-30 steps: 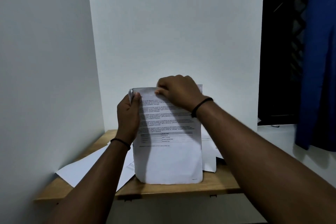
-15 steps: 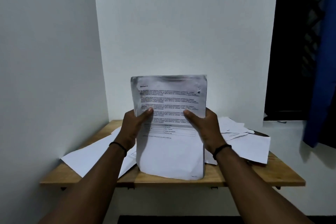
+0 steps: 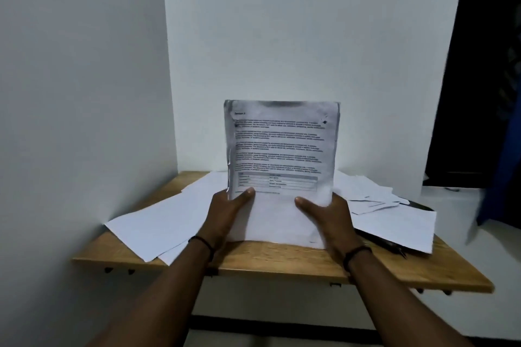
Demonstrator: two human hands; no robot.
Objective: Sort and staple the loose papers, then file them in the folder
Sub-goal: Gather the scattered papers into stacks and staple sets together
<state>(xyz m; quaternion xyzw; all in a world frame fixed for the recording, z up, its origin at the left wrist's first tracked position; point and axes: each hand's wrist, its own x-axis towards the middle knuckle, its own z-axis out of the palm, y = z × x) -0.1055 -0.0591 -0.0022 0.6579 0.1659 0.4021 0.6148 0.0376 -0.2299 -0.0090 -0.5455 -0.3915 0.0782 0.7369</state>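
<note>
**Squaring the stack on its lower edge**

We held the paper stack (image 3: 282,149) upright on the bench (image 3: 282,259), our left hand (image 3: 225,214) and right hand (image 3: 329,217) gripping its two sides with curled fingers, probably to even the edges before stapling. Loose sheets (image 3: 158,228) lay on both sides, crowding the bench; we saw no stapler.

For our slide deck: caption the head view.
Left hand and right hand hold a paper stack upright on the wooden table.
</note>
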